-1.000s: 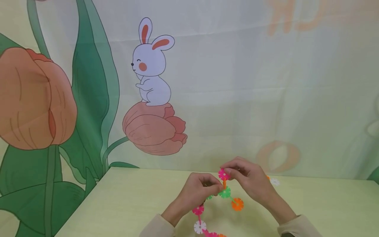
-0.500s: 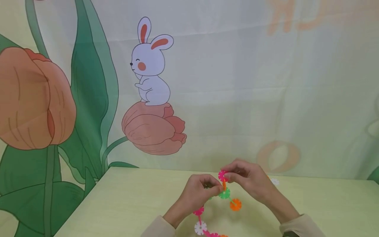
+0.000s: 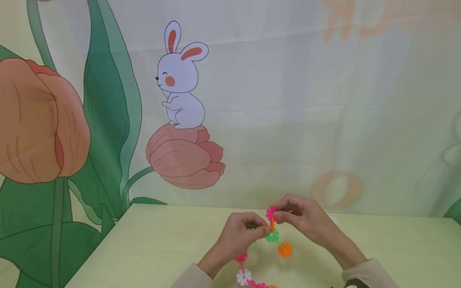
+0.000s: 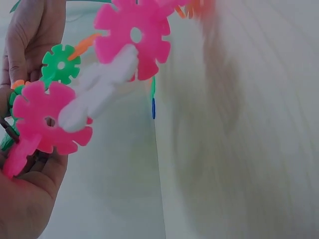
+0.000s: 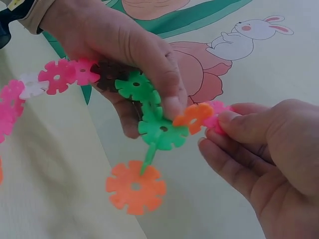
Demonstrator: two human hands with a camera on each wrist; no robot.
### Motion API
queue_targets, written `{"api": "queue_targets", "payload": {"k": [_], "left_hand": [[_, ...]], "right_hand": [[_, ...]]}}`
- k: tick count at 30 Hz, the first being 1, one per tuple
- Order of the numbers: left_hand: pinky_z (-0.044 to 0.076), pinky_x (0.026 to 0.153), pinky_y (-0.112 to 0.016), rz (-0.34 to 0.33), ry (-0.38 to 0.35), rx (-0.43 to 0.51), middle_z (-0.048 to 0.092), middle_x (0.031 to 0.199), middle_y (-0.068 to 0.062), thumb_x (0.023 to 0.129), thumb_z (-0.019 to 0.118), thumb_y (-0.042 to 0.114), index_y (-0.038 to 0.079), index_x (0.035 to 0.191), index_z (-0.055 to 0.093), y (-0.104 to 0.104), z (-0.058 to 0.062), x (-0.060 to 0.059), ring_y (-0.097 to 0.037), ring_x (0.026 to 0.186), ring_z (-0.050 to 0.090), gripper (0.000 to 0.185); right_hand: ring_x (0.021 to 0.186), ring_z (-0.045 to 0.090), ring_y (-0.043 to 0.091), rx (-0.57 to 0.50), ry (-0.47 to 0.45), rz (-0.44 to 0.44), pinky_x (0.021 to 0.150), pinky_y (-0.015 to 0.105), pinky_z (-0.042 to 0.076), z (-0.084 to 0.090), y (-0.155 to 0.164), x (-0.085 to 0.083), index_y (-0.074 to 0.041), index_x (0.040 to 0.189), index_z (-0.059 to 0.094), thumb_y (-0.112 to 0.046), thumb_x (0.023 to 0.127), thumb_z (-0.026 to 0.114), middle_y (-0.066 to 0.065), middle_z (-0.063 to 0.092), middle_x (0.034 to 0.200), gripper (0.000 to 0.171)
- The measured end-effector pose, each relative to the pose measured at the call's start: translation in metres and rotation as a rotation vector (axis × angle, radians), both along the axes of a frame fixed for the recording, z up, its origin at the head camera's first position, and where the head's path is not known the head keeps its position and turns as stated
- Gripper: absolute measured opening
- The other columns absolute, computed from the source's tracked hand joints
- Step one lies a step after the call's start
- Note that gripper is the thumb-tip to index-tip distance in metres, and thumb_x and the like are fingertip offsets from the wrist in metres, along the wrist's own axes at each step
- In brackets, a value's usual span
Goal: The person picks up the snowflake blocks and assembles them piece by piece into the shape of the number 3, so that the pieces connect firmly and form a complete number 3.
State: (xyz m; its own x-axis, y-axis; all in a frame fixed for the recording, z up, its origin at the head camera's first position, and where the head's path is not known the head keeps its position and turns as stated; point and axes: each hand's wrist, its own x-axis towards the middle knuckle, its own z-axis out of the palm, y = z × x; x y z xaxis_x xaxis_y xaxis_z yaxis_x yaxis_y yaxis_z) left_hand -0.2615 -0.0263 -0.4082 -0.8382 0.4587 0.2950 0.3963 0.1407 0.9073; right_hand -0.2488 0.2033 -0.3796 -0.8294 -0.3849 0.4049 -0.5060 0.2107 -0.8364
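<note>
A chain of interlocking snowflake discs hangs between both hands, raised over the table. My left hand (image 3: pixel 241 234) grips it where a green disc (image 5: pixel 172 137) and a dark brown disc (image 5: pixel 107 82) sit. Between thumb and fingers, my right hand (image 3: pixel 304 220) pinches a pink disc (image 3: pixel 270 213). That pink disc joins an orange disc (image 5: pixel 197 112), whose other edge meets the green one at my left fingertips. A second orange disc (image 3: pixel 285 250) dangles from the green disc on a green link. From my left hand, pink discs (image 4: pixel 35 112) and a white disc (image 3: pixel 243 272) trail toward me.
Behind my right forearm a white disc (image 3: pixel 334 219) lies on the table (image 3: pixel 155 240), partly hidden. At the table's far edge hangs a backdrop (image 3: pixel 266 120) printed with a rabbit and tulips.
My right hand has lowered slightly with the pink disc, and the dangling orange disc has shifted a little left. Both hands keep their grip. The camera view has turned slightly.
</note>
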Motion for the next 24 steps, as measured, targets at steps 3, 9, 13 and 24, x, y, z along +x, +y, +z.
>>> {"api": "queue_targets", "payload": {"k": [3, 9, 13, 24], "left_hand": [[0.051, 0.068, -0.020, 0.005, 0.000, 0.010, 0.077, 0.086, 0.001, 0.096, 0.078, 0.012, 0.007, 0.092, 0.081, -0.001, 0.000, 0.000, -0.009, 0.077, 0.064, 0.007], [0.057, 0.074, -0.023, -0.029, -0.032, 0.048, 0.075, 0.089, -0.001, 0.099, 0.077, 0.015, 0.004, 0.096, 0.079, 0.002, 0.001, 0.002, -0.012, 0.081, 0.066, 0.011], [0.058, 0.063, -0.023, -0.028, -0.087, 0.071, 0.076, 0.092, -0.001, 0.100, 0.076, 0.018, 0.006, 0.098, 0.079, 0.002, 0.004, 0.003, -0.020, 0.082, 0.072, 0.013], [0.058, 0.076, -0.024, -0.019, -0.066, 0.068, 0.077, 0.097, 0.001, 0.089, 0.088, 0.020, 0.010, 0.104, 0.081, -0.001, 0.002, 0.001, -0.016, 0.093, 0.068, 0.019]], "right_hand": [[0.090, 0.075, 0.028, -0.018, -0.003, -0.015, 0.090, 0.037, 0.063, 0.000, -0.001, 0.002, -0.006, 0.110, 0.075, -0.007, 0.100, 0.074, 0.011, 0.075, 0.107, 0.009], [0.092, 0.075, 0.028, -0.024, 0.010, -0.055, 0.089, 0.034, 0.063, 0.000, -0.001, 0.010, -0.009, 0.120, 0.075, -0.010, 0.101, 0.074, 0.007, 0.076, 0.109, 0.018], [0.091, 0.076, 0.029, -0.062, 0.043, -0.079, 0.086, 0.036, 0.064, 0.000, -0.003, 0.012, -0.007, 0.120, 0.075, -0.008, 0.100, 0.075, 0.008, 0.077, 0.108, 0.020], [0.089, 0.076, 0.027, -0.099, 0.067, -0.131, 0.085, 0.035, 0.065, 0.000, -0.002, 0.013, -0.008, 0.119, 0.075, -0.008, 0.098, 0.077, 0.007, 0.077, 0.107, 0.021]]}}
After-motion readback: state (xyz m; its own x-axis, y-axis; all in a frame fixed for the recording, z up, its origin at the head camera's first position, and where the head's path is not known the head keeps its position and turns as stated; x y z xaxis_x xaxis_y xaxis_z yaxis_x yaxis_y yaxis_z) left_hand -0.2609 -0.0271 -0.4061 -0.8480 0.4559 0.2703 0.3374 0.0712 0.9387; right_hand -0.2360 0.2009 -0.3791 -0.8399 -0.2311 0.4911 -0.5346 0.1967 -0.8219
